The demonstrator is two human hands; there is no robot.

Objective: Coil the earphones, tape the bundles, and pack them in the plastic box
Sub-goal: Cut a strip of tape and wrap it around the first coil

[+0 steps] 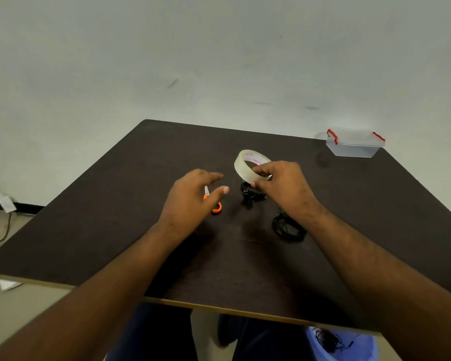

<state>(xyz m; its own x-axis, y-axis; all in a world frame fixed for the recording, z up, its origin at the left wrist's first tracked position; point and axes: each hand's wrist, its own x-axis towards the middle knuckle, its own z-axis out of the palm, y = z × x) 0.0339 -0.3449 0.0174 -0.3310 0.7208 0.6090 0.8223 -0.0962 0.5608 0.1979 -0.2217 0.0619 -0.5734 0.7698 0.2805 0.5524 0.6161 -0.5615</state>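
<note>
Two black earphone bundles lie on the counter (115, 204): one (253, 195) just under our right hand (284, 186), one (288, 227) nearer us, beside the right forearm. We judge the taping step is in hand. Our right hand grips the tape roll (246, 162), lifted clear of the counter. Our left hand (190, 196) hovers released, fingers spread, above the orange scissors (215, 207). Next, we must find the tape's end and pull a strip. The plastic box (354, 147) stands far right.

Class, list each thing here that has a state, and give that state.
Tape roll: lifted, held by right hand.
Left hand: open, above scissors.
Scissors: lying flat on table.
Plastic box: lid on, far corner.
Earphones: coiled, untaped.
</note>
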